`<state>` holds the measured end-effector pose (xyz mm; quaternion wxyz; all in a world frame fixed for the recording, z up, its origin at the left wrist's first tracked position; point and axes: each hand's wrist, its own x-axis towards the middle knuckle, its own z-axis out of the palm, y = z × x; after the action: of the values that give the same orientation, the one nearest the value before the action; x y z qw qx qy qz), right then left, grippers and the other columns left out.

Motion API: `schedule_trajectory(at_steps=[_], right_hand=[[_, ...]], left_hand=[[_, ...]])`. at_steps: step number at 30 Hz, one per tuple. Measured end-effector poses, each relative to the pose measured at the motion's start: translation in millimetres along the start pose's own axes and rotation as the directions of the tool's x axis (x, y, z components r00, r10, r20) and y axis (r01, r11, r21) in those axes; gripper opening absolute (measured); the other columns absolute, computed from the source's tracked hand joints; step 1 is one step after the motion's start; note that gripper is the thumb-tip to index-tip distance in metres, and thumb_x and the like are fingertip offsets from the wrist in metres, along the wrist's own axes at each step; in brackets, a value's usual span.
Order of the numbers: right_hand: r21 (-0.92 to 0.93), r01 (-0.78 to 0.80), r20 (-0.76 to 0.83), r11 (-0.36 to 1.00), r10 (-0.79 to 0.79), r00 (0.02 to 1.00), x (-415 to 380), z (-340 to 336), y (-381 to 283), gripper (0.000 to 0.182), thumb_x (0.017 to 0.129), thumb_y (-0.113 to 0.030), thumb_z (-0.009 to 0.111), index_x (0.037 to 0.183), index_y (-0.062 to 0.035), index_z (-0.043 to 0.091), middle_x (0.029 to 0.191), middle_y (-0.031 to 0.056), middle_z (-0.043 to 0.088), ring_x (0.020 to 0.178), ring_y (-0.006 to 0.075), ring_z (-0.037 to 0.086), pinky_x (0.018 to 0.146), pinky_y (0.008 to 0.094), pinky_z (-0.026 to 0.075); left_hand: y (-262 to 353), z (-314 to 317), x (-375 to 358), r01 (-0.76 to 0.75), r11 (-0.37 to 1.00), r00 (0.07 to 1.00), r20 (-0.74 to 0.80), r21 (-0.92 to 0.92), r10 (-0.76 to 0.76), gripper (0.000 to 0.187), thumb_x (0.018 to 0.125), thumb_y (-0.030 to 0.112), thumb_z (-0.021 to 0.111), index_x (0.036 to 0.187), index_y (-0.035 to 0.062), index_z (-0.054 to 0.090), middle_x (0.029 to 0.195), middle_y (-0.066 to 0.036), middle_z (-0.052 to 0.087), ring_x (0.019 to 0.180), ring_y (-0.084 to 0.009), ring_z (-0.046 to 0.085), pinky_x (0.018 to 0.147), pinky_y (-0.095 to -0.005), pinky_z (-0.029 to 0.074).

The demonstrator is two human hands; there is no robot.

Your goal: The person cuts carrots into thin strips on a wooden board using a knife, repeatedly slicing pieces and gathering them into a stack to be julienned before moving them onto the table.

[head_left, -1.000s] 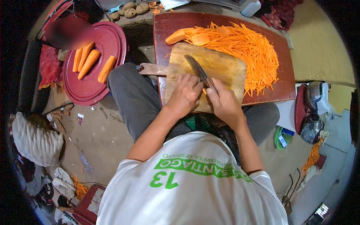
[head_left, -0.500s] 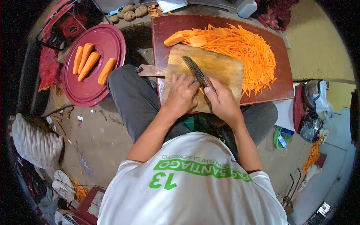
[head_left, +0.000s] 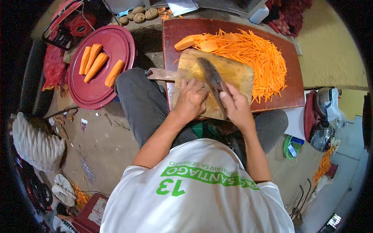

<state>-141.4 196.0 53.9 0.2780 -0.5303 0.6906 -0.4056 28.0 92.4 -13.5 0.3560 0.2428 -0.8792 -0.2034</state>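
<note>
The knife (head_left: 210, 70) is over the middle of the board (head_left: 235, 72), its blade slanting toward the far left and blurred. The right hand (head_left: 237, 105) is closed around its handle. The left hand (head_left: 190, 97) is just left of the knife, fingers bent and bunched together, down at the near left part of the board; they hide whatever is beneath them, so I cannot tell whether they pinch anything.

The board's handle (head_left: 161, 74) points left, past the edge of the red table (head_left: 175, 29). Carrot shreds (head_left: 268, 62) lie heaped on the table along the far and right sides of the board. At the left end of the heap are two larger pieces, a carrot chunk (head_left: 184, 43) and a broad slice (head_left: 209, 46).

Left of the table, four peeled carrots (head_left: 95, 67) lie on a round red lid (head_left: 120, 44), three grouped and one apart on the right. Farther off, beyond the table's far left corner, are potatoes (head_left: 139, 18); a white jug (head_left: 259, 14) is at the far right. A green basket (head_left: 288, 146) sits on the floor at right.
</note>
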Motion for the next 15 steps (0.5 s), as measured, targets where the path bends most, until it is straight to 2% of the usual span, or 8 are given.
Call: schedule_trajectory(at_steps=[2, 5, 6, 8, 11, 14, 15], right_hand=[[0.049, -0.100, -0.010, 0.994, 0.101, 0.995, -8.0, -14.0, -6.9, 0.036, 0.111, -0.018, 0.060, 0.142, 0.0005, 0.065, 0.087, -0.0022, 0.063, 0.072, 0.0104, 0.056, 0.066, 0.0292, 0.048], [0.075, -0.226, 0.008, 0.971, 0.227, 0.974, -15.2, -27.0, -5.9, 0.037, 0.110, -0.019, 0.060, 0.142, 0.0000, 0.065, 0.088, 0.0017, 0.063, 0.075, 0.0109, 0.054, 0.067, 0.0302, 0.044], [0.040, -0.278, 0.034, 0.960, 0.277, 0.960, -18.2, -31.5, -14.6, 0.038, 0.110, -0.020, 0.060, 0.142, 0.0001, 0.065, 0.098, 0.0096, 0.071, 0.087, 0.0174, 0.064, 0.079, 0.0352, 0.050], [0.010, -0.296, 0.067, 0.955, 0.295, 0.953, -25.3, -30.2, -16.1, 0.039, 0.109, -0.022, 0.061, 0.141, -0.0006, 0.065, 0.104, 0.0183, 0.078, 0.097, 0.0256, 0.075, 0.088, 0.0412, 0.057], [-0.001, -0.194, 0.100, 0.981, 0.193, 0.976, -34.5, -13.1, -6.2, 0.037, 0.108, -0.022, 0.062, 0.139, -0.0026, 0.066, 0.094, 0.0208, 0.074, 0.089, 0.0310, 0.075, 0.082, 0.0437, 0.056], [-0.061, -0.121, 0.156, 0.991, 0.129, 0.979, -35.2, -8.1, -8.9, 0.036, 0.108, -0.023, 0.062, 0.137, -0.0031, 0.066, 0.091, 0.0252, 0.070, 0.087, 0.0388, 0.075, 0.081, 0.0461, 0.056], [-0.069, -0.163, 0.179, 0.984, 0.173, 0.969, -33.1, -12.4, -12.2, 0.036, 0.108, -0.020, 0.062, 0.139, -0.0009, 0.065, 0.100, 0.0224, 0.072, 0.094, 0.0338, 0.074, 0.086, 0.0423, 0.056]], left_hand=[[-2.0, 4.0, -2.1, 0.011, 1.000, 1.000, -0.025, -0.017, -0.011, 0.020, 0.071, 0.002, 0.077, 0.091, 0.0038, 0.077, 0.091, -0.012, 0.066, 0.095, -0.0341, 0.062, 0.090, -0.0480, 0.044], [-3.5, 6.7, 1.1, 0.054, 0.993, 0.993, -0.098, -0.101, -0.064, 0.012, 0.074, 0.002, 0.079, 0.086, 0.0035, 0.076, 0.087, -0.012, 0.066, 0.090, -0.0337, 0.063, 0.087, -0.0466, 0.045], [-4.0, 6.5, 2.0, 0.067, 0.992, 0.990, -0.120, -0.106, -0.080, 0.013, 0.075, 0.002, 0.080, 0.087, 0.0040, 0.077, 0.086, -0.012, 0.066, 0.089, -0.0339, 0.064, 0.086, -0.0463, 0.046], [-5.2, 3.4, 2.6, 0.098, 0.989, 0.980, -0.163, -0.114, -0.115, 0.013, 0.076, 0.003, 0.081, 0.089, 0.0050, 0.078, 0.085, -0.011, 0.066, 0.087, -0.0343, 0.064, 0.084, -0.0456, 0.047], [-2.4, -4.8, 6.8, 0.170, 0.977, 0.949, -0.245, -0.129, -0.198, 0.009, 0.075, 0.002, 0.080, 0.083, 0.0039, 0.076, 0.084, -0.012, 0.065, 0.086, -0.0334, 0.064, 0.083, -0.0457, 0.045], [-4.9, -8.2, 9.7, 0.209, 0.962, 0.916, -0.310, -0.175, -0.255, 0.008, 0.076, 0.003, 0.079, 0.082, 0.0036, 0.075, 0.082, -0.012, 0.063, 0.083, -0.0337, 0.062, 0.082, -0.0448, 0.044], [-5.3, -8.7, 10.2, 0.228, 0.954, 0.905, -0.321, -0.193, -0.281, 0.008, 0.076, 0.003, 0.080, 0.082, 0.0036, 0.075, 0.081, -0.012, 0.063, 0.083, -0.0337, 0.062, 0.081, -0.0446, 0.044]])
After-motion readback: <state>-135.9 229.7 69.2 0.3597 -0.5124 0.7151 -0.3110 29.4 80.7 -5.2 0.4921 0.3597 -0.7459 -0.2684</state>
